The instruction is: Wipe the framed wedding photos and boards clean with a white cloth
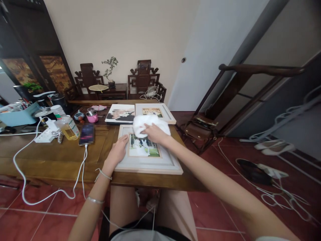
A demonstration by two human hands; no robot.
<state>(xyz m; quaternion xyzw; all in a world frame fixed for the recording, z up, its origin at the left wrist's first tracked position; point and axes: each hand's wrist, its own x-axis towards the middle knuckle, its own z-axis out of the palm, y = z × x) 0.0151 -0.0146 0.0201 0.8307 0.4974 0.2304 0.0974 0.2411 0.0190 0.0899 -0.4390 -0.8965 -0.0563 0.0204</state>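
A white-framed photo (165, 164) lies flat on the wooden table (50, 157) in front of me. My left hand (117, 150) rests on the frame's left edge, fingers laid flat against it. My right hand (155, 133) presses a crumpled white cloth (147, 122) onto the top of the frame, fingers curled over the cloth. A second white-framed photo (164, 110) and a dark photo print (120, 113) lie just behind.
On the left of the table are a phone (86, 134) on a white charging cable (50, 195), a power strip (46, 134), a bottle of yellow liquid (67, 127) and a pink cup (92, 116). Carved chairs (142, 78) stand by the wall; shoes and cables lie on the red floor at right.
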